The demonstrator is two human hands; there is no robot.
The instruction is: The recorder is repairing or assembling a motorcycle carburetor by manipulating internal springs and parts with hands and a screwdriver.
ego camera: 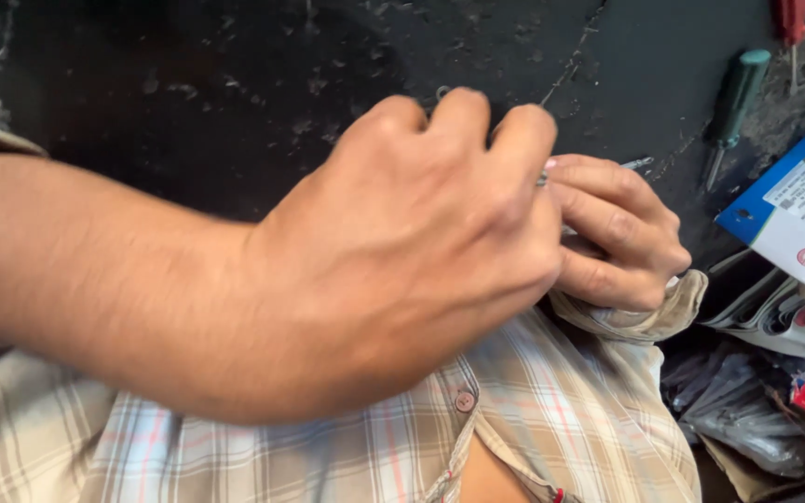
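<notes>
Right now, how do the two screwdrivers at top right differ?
The green-handled screwdriver is in full view, handle and shaft, lying slanted on the dark worktop. The red-handled screwdriver is cut off by the frame's top edge, so only its lower handle and a thin shaft show, pointing almost straight down. The green one also lies closer to the hands. Both rest untouched on the worktop, shafts pointing toward the person.

1. The left hand (412, 251) fills the centre, fingers curled, knuckles up.
2. At 3 o'clock from it, touching, the right hand (612, 233) pinches a small metal part (637, 164); both hide what they hold.
3. A green-handled screwdriver (733, 107) lies at 2 o'clock on the dark surface (235, 93).
4. A blue-and-white box (798, 200) sits at 3 o'clock.
5. A checked shirt (552, 410) shows at 6 o'clock.
</notes>
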